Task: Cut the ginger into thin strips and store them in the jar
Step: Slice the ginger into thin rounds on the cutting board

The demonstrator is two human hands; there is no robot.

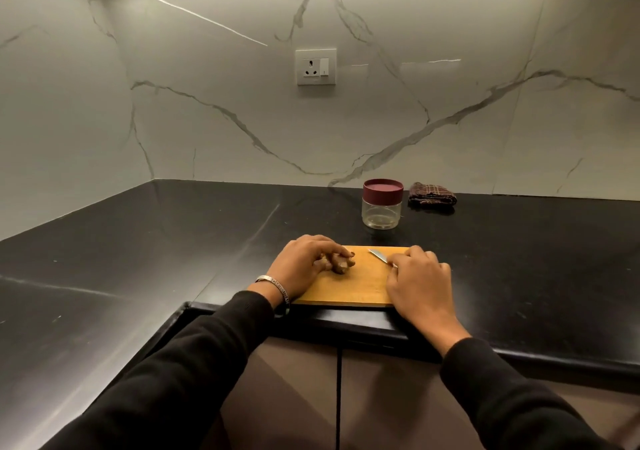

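Observation:
A knobbly brown piece of ginger (341,264) lies on the left part of a wooden cutting board (360,288) at the counter's front edge. My left hand (308,259) rests over the ginger, fingers curled onto it. My right hand (420,281) covers the handle of a knife on the board's right side; the silver knife blade (378,255) points away to the upper left, flat and low over the board. Behind the board stands a clear jar (382,211) with its maroon lid on, nothing visible inside.
A folded dark checked cloth (432,194) lies right of the jar near the marble wall. The black counter (173,241) wraps round in an L to the left. A wall socket (316,66) sits above. Cabinet doors are below the counter edge.

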